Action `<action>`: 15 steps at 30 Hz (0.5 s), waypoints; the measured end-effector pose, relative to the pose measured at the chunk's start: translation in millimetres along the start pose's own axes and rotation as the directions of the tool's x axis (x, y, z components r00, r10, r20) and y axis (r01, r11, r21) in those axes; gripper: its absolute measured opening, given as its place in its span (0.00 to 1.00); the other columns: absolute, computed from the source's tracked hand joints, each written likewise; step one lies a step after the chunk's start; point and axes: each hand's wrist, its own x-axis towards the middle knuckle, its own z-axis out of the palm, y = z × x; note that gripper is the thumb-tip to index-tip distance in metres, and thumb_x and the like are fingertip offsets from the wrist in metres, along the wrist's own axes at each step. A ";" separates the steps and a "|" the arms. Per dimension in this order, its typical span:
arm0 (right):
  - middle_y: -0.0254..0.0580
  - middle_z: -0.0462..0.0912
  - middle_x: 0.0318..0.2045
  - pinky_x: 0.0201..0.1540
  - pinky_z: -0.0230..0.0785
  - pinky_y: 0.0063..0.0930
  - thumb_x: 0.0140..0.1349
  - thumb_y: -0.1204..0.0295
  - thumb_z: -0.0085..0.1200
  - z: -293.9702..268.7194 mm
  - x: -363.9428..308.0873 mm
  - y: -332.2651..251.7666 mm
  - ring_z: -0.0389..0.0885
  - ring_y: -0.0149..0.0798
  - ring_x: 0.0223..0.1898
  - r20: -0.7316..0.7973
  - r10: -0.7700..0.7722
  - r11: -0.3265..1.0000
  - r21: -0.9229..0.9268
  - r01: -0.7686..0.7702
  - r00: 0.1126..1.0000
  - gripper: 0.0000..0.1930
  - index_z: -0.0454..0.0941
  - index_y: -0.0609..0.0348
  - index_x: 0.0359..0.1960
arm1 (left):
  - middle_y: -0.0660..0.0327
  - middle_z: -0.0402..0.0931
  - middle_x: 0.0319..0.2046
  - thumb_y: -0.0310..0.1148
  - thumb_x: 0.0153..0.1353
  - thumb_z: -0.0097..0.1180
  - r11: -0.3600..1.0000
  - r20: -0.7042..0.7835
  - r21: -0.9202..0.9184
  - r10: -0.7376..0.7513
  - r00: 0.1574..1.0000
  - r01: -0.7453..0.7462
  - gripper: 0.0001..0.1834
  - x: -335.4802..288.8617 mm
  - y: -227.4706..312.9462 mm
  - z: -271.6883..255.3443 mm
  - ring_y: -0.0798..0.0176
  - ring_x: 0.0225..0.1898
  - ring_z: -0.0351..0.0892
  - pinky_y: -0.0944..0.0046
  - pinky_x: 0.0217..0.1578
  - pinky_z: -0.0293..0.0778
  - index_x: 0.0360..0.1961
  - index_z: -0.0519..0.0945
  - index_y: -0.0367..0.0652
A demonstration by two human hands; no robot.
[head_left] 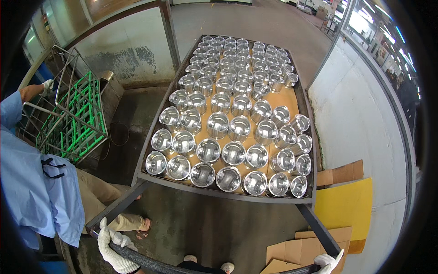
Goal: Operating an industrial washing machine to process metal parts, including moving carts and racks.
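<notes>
Below, grey concrete floor (214,228), whitewashed walls; cart (228,194) packed with shiny metal pistons (233,153); left hand (112,249), right hand (327,261) grip dark handle bar (150,262)

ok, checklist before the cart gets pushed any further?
1. Left hand gripping the cart handle: ok, gloved fingers wrapped around the bar.
2. Right hand on the handle: cannot tell, only the glove's edge shows at the frame bottom.
3. Metal cylinders seated on the cart tray: ok, rows upright, none over the rim.
4. Path ahead on the floor: ok, nothing visible in line with the cart.
5. Co-worker at left with wire rack: not ok, standing close to the cart's left frame.
6. Cardboard sheets at right: not ok, close beside the frame.
</notes>
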 end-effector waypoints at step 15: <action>0.33 0.70 0.16 0.25 0.68 0.25 0.71 0.57 0.33 -5.4 -3.3 41.3 0.68 0.31 0.17 0.176 -0.327 0.944 0.006 0.331 0.929 0.23 0.73 0.66 0.48 | 0.68 0.66 0.18 0.33 0.67 0.44 0.964 0.113 0.260 0.031 0.993 -0.060 0.13 7.4 7.0 -16.4 0.74 0.14 0.60 0.72 0.16 0.59 0.45 0.74 0.35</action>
